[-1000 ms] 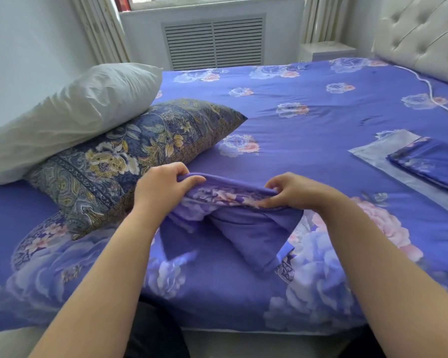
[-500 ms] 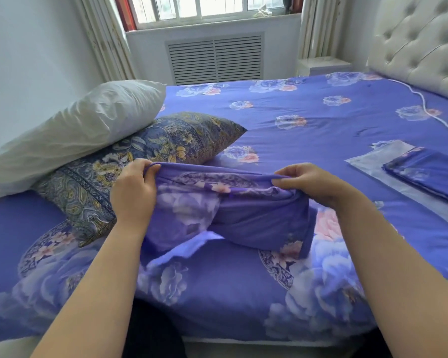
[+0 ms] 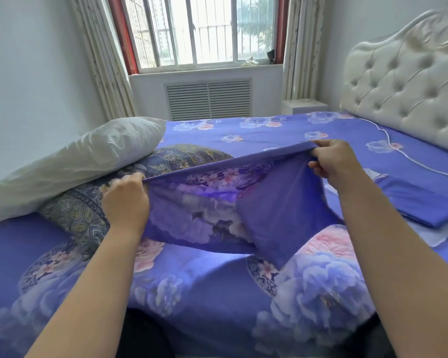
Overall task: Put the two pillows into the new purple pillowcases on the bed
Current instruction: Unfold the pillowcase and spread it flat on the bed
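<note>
Daylight comes through a barred window point(image 3: 204, 29) at the top centre of the frame, with pale curtains point(image 3: 101, 60) on either side and a slatted vent panel point(image 3: 208, 99) in the wall beneath it. Below that, a bed point(image 3: 217, 306) with a purple floral cover fills the lower two thirds of the frame, and a cream tufted headboard point(image 3: 409, 89) stands at the upper right.

At the centre, a purple pillowcase point(image 3: 217, 202) with a flower print is held up off the cover, stretched between both hands. Gripping its upper edge at centre left is the left hand point(image 3: 126, 202), fingers curled round the cloth. Higher, at centre right, the right hand point(image 3: 334, 161) pinches the same edge between thumb and fingers, so the edge slopes up toward the right. The cloth hangs below in folds, its plain purple side turned outward on the right (the lowest corner looks close to the cover, though contact cannot be told).

At the left of the frame a bare white pillow point(image 3: 75, 164) leans on a second pillow point(image 3: 88, 210) in a dark blue and gold patterned case; the left hand overlaps this one. A folded purple pillowcase point(image 3: 419, 202) lies flat at the right edge, on a pale sheet of wrapping point(image 3: 435, 236). A thin white cable point(image 3: 398, 151) runs across the cover near the headboard.
</note>
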